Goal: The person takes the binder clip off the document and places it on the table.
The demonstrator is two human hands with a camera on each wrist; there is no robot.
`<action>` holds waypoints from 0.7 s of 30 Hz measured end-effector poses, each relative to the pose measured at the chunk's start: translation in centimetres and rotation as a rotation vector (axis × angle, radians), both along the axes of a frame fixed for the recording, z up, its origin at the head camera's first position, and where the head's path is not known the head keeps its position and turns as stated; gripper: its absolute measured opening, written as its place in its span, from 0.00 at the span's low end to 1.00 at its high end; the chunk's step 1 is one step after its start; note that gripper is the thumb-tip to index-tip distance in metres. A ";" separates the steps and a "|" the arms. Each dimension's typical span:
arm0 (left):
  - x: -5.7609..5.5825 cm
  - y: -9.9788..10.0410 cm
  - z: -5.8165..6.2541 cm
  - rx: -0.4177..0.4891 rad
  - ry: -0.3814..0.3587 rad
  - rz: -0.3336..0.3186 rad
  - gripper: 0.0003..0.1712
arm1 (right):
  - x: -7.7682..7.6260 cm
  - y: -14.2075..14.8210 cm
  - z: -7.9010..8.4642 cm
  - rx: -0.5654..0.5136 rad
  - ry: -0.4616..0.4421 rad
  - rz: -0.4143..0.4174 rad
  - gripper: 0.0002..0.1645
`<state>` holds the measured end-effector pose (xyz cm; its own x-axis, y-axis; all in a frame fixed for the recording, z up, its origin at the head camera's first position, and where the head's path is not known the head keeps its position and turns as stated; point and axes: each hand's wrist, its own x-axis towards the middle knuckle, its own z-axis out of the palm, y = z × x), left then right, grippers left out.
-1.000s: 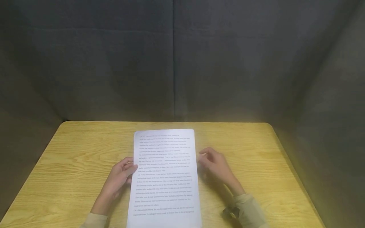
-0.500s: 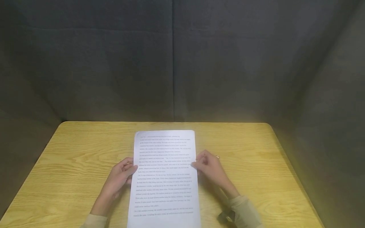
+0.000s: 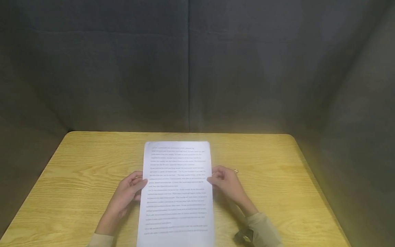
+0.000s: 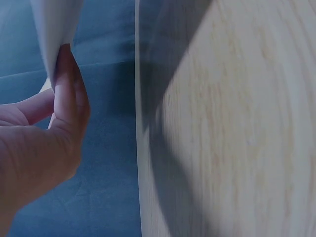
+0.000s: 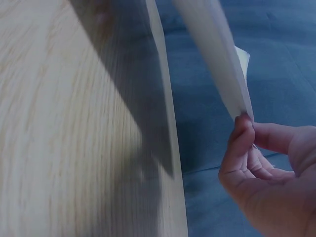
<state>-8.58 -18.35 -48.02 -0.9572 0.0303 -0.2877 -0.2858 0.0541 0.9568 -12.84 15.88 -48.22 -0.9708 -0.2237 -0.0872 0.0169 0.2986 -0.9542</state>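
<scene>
A stack of printed paper sheets [image 3: 177, 206] is held up above the table, its lines of text facing the head camera. My left hand [image 3: 124, 193] pinches the left edge, thumb on the printed face and fingers behind. At the right edge, my right hand [image 3: 229, 185] pinches the paper the same way and wears a ring. In the left wrist view the paper [image 4: 54, 29] rises from between the thumb and fingers of the left hand [image 4: 44, 133]. The right wrist view has the paper's edge [image 5: 217, 54] between the thumb and fingertips of the right hand [image 5: 266, 173].
The wooden table [image 3: 277, 171] lies below the paper and carries its shadow in both wrist views. Dark grey cloth [image 3: 247, 68] hangs behind the table and along both sides. A small dark object [image 3: 243, 236] sits at the right sleeve.
My right hand was apart from the paper one second ago; it has moved left and now pinches the right edge. The left hand has kept its hold, and the paper has shifted slightly left.
</scene>
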 end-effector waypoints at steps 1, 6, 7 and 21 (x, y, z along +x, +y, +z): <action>0.0 -0.1 0.0 0.005 0.000 -0.002 0.21 | 0.0 0.0 0.0 0.004 -0.001 0.000 0.12; 0.2 -0.4 0.2 0.009 -0.003 0.013 0.20 | -0.1 0.0 -0.2 0.026 0.000 -0.015 0.09; 0.2 -0.5 0.2 0.005 -0.003 0.020 0.20 | -0.1 0.0 -0.1 0.024 -0.006 -0.018 0.09; 1.3 -6.3 0.6 -0.039 -0.021 0.172 0.12 | -0.4 0.6 -0.4 0.113 -0.003 -0.152 0.05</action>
